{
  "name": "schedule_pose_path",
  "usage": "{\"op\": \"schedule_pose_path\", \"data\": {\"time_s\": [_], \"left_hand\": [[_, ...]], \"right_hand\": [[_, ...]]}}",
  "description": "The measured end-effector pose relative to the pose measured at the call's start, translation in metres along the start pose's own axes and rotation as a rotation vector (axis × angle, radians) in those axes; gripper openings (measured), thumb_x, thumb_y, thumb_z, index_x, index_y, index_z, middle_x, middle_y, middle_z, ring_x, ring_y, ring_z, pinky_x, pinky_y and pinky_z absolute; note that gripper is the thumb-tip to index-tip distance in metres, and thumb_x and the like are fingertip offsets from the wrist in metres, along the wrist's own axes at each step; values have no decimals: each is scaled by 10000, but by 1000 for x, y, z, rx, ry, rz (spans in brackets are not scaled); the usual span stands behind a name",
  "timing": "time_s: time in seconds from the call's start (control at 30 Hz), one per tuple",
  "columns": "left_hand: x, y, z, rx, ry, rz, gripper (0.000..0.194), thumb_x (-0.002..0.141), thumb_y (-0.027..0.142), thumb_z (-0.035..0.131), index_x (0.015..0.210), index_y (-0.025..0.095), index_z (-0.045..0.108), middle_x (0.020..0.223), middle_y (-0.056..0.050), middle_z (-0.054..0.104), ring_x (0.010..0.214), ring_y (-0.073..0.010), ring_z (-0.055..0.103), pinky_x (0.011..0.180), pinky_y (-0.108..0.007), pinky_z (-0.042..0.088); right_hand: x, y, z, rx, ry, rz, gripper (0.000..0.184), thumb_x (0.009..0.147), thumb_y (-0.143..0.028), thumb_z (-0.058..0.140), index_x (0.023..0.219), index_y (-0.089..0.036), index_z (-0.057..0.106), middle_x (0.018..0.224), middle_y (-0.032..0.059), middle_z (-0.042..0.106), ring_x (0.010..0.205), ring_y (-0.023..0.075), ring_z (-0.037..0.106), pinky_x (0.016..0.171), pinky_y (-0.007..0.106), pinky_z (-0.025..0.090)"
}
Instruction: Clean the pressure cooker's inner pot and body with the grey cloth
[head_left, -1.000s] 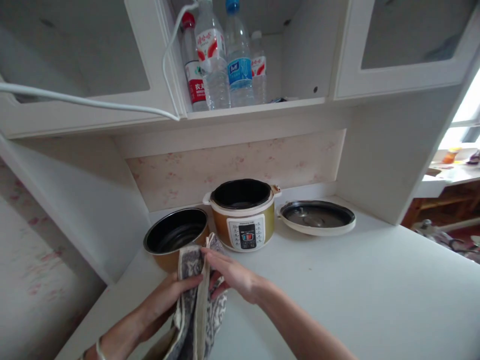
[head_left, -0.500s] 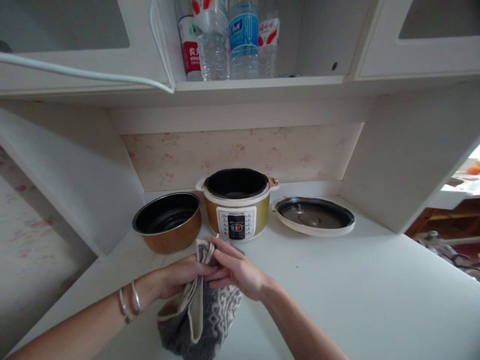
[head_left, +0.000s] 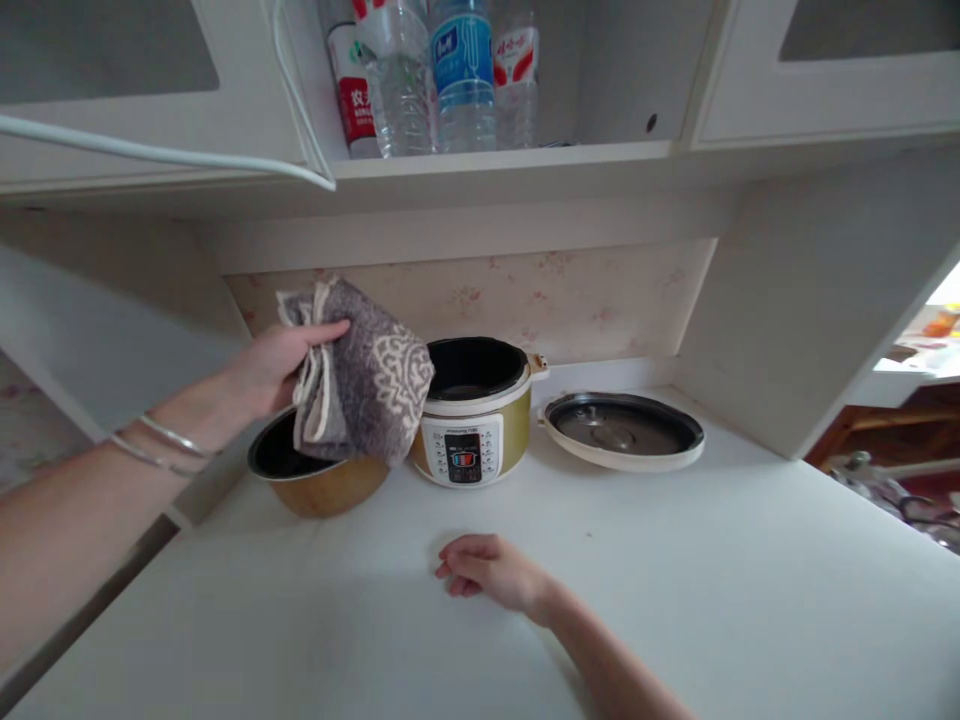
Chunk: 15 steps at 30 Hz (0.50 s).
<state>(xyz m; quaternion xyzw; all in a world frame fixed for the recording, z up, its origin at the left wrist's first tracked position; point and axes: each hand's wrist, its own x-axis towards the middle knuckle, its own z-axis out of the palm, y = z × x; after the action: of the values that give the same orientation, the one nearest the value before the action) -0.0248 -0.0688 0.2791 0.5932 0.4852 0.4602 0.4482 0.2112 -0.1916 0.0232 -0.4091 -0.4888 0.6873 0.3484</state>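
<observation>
My left hand (head_left: 289, 360) is closed on the folded edge of a grey towel (head_left: 367, 370) with a cream pattern and hems. The towel hangs in the air in front of the inner pot (head_left: 326, 490), brown outside and black inside, and hides part of it. It also covers the left side of the electric cooker (head_left: 517, 420), whose top is uncovered. Low over the white tabletop, my right hand (head_left: 491, 572) has its fingers curled in, with nothing seen in them. Right of the cooker lies its round lid (head_left: 622, 435), dark inner side up.
Above hangs a white cabinet (head_left: 495, 175), with several plastic bottles (head_left: 465, 75) on its open shelf. A white cable (head_left: 165, 155) droops across its left door. White side panels (head_left: 795, 300) bound the tabletop (head_left: 675, 580) left and right.
My left hand has lifted the towel from the front of the tabletop, up and to the left. My right hand has let go of it and stays low, its fingers now curled.
</observation>
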Motion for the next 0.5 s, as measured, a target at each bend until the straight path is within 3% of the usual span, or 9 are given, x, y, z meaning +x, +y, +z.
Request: {"op": "schedule_pose_path", "data": {"time_s": [0.1, 0.17, 0.27, 0.37, 0.5], "left_hand": [[39, 27, 28, -83, -10, 140, 529, 858, 272, 661, 1279, -16, 525, 1144, -167, 682, 1047, -270, 657, 961, -479, 464], [58, 34, 51, -78, -69, 210, 497, 824, 233, 690, 1261, 31, 566, 1197, -159, 666, 1073, -263, 650, 986, -454, 463], [72, 27, 83, 61, -278, 189, 481, 737, 243, 758, 1177, 88, 644, 1166, -149, 693, 1039, -267, 667, 988, -450, 483], [73, 9, 105, 334, -523, 127, 459, 678, 248, 781, 1111, 123, 693, 1093, -115, 729, 991, -264, 679, 949, -408, 506], [74, -5, 119, 561, -676, 73, 311, 643, 198, 734, 944, 121, 744, 971, -103, 758, 850, -246, 694, 810, -339, 543]], "right_hand": [[7, 8, 4, -60, 5, -8, 422, 736, -527, 706, 913, -145, 682, 926, 68, 696, 640, 91, 565, 654, 255, 425], [8, 10, 3, -82, 24, -6, 415, 739, -529, 701, 911, -152, 682, 894, 55, 687, 635, 91, 552, 650, 254, 426], [9, 15, 0, -128, 26, -29, 369, 757, -502, 690, 897, -161, 688, 808, 27, 658, 640, 97, 535, 675, 257, 437], [10, 20, -2, -187, 9, -79, 268, 807, -426, 639, 865, -170, 694, 723, 0, 609, 631, 98, 508, 657, 244, 421], [8, 18, -1, -316, 30, -137, 223, 841, -359, 575, 829, -174, 700, 643, -16, 551, 594, 98, 464, 592, 226, 375]]}}
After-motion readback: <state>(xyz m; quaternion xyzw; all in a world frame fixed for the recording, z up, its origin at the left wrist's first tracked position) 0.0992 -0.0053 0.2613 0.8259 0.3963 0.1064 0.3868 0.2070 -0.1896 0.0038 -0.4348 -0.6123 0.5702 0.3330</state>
